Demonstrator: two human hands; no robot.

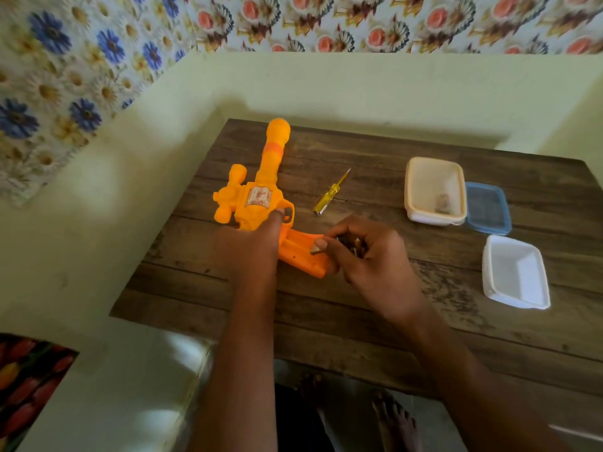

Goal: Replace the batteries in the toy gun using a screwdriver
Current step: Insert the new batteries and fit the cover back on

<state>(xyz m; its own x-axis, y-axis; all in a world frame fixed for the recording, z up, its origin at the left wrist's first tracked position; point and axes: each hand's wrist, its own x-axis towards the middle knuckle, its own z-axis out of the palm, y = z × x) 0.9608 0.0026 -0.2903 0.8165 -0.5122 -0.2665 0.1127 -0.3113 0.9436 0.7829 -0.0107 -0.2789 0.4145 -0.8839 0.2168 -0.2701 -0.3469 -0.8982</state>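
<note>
An orange toy gun (261, 194) lies on the wooden table (326, 305), barrel pointing away, handle toward me. My left hand (251, 246) holds the gun's body near the trigger guard. My right hand (362, 252) sits at the handle's end, its fingers curled round small dark batteries (354, 246), with the thumb and forefinger at the handle's open compartment. A yellow-handled screwdriver (329, 195) lies loose on the table just right of the gun, touched by neither hand.
A cream plastic box (435, 190) with small items inside stands at the right, its blue lid (487, 207) beside it. A white empty tub (515, 275) sits nearer. Pale walls enclose the table at the left and back. A bare foot (391, 415) shows below the front edge.
</note>
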